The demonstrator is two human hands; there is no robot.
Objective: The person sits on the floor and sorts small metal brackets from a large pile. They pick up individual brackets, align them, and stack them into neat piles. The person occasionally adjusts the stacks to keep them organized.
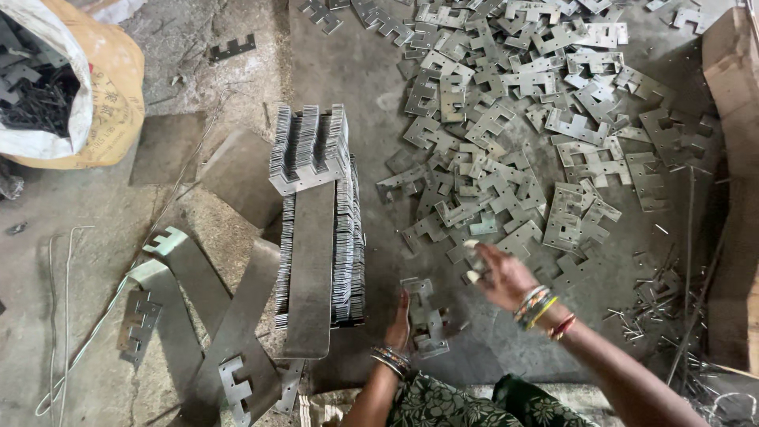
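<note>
My left hand (399, 323) rests upright against a small stack of grey stamped metal plates (424, 315) on the floor, steadying it. My right hand (498, 273) hovers just right of that stack with its fingers closed on a metal plate (477, 257) at the edge of the loose pile. A wide scatter of the same notched plates (514, 126) covers the floor beyond. To the left, long neat rows of stacked plates (316, 213) stand on edge around a flat metal strip.
An open sack (87, 87) with dark metal pieces sits at far left. Bent metal strips (198, 292) and wire (59, 316) lie on the left floor. A cardboard box (731, 71) is at right, with metal scraps (664, 308) near it.
</note>
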